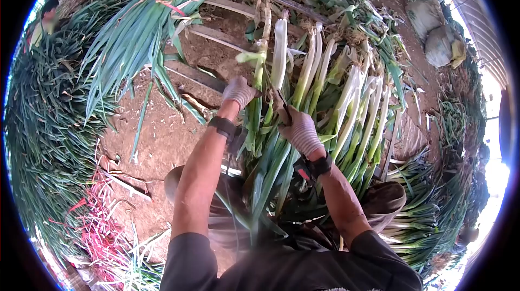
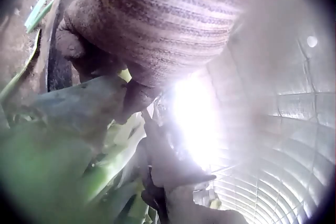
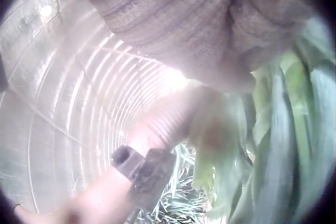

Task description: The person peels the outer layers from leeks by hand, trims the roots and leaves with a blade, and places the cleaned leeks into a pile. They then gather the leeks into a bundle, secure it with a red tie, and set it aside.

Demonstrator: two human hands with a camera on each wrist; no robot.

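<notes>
Both hands wear striped knit gloves. My left hand (image 1: 240, 93) grips an unpeeled leek (image 1: 262, 55) whose brown root end points away from me; in the left wrist view its fingers curl around a leaf (image 2: 84, 103). Close on the right, my right hand (image 1: 302, 129) holds a dark, narrow knife-like tool (image 1: 283, 100), tipped toward the left hand. A white peeled leek (image 1: 279, 53) lies beside the gripped one. More leeks with pale stems (image 1: 346, 101) lie in a row right of the right hand, green leaves toward my lap.
A tied leek bundle (image 1: 146, 31) lies at upper left on wooden slats (image 1: 216, 39). A large heap of leeks (image 1: 49, 118) fills the left side, red ties (image 1: 103, 229) below it. Trimmed leeks (image 1: 414, 210) lie at lower right. Another person (image 1: 46, 23) is at far left.
</notes>
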